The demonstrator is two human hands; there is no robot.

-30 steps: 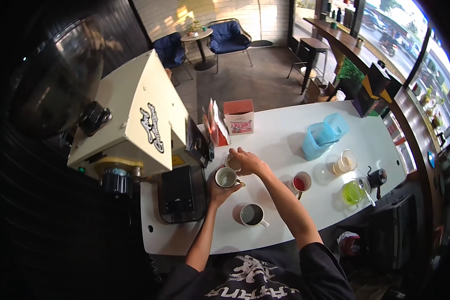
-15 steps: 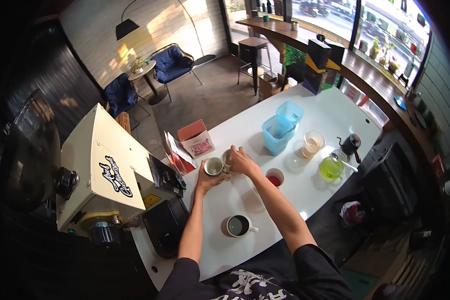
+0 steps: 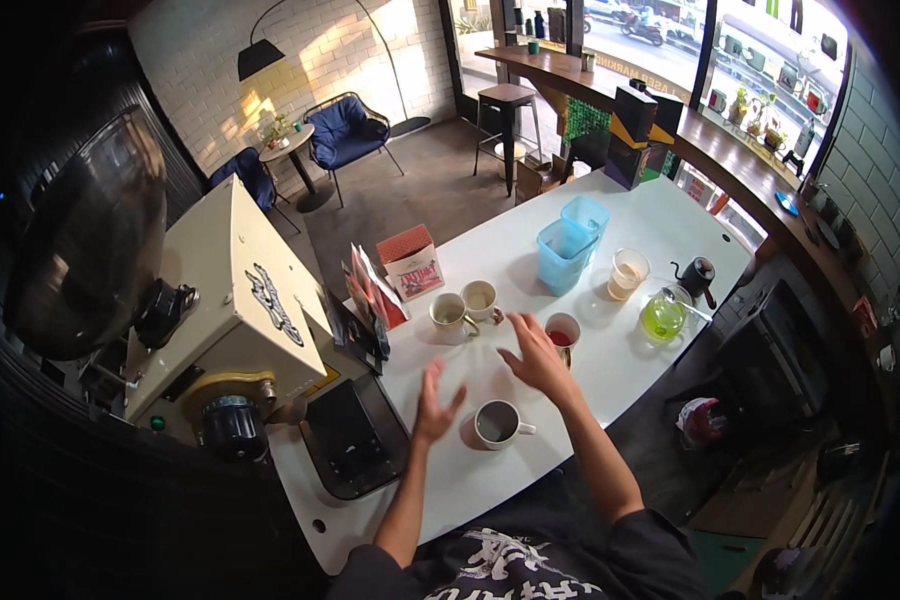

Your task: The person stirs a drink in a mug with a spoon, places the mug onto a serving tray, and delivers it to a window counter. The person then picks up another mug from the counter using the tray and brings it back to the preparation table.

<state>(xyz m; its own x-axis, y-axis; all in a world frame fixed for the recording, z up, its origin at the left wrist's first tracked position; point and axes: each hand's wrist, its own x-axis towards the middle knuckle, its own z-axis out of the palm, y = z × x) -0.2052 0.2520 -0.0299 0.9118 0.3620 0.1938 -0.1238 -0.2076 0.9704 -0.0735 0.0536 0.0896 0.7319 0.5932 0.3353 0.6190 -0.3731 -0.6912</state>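
Two pale mugs stand side by side near the coffee packets, the left mug (image 3: 450,322) and the right mug (image 3: 480,300). My left hand (image 3: 436,405) is below them with its fingers apart and nothing in it. My right hand (image 3: 533,352), also empty with fingers spread, is between the pair and a mug with red liquid (image 3: 562,336). Nearest to me is a white mug with a dark inside (image 3: 499,425), its handle to the right. All the mugs are upright on the white table (image 3: 490,500).
A cream grinder (image 3: 230,290) and black tray (image 3: 355,438) are at the left. Behind the mugs are a red and white box (image 3: 415,270) and packets (image 3: 373,290). Blue containers (image 3: 565,255), a plastic cup (image 3: 627,275), green liquid (image 3: 662,315) and a black kettle (image 3: 698,275) stand at the right.
Both hands have let go of the two mugs and drawn back toward me, the right one also moving rightward. The two mugs now stand on the table.
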